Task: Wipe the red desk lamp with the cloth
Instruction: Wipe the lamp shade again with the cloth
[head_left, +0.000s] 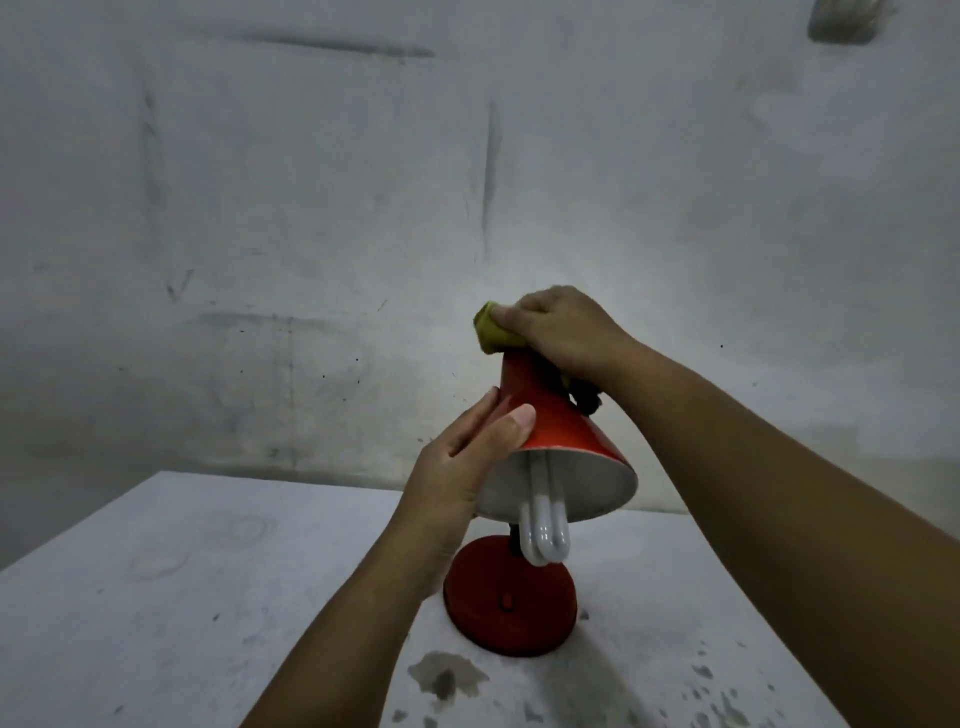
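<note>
The red desk lamp (558, 421) stands on a white table, its cone shade tilted toward me with a white bulb (545, 535) hanging out of it. Its round red base (511, 603) rests on the tabletop. My left hand (462, 467) grips the left side of the shade, thumb across the red surface. My right hand (561, 327) presses a yellow-green cloth (491, 330) against the narrow top of the shade. Most of the cloth is hidden under my fingers.
The white table (182, 597) is stained, with dark blotches (447, 675) in front of the lamp base and specks at the right. A scuffed grey wall (311, 208) rises close behind the table's far edge.
</note>
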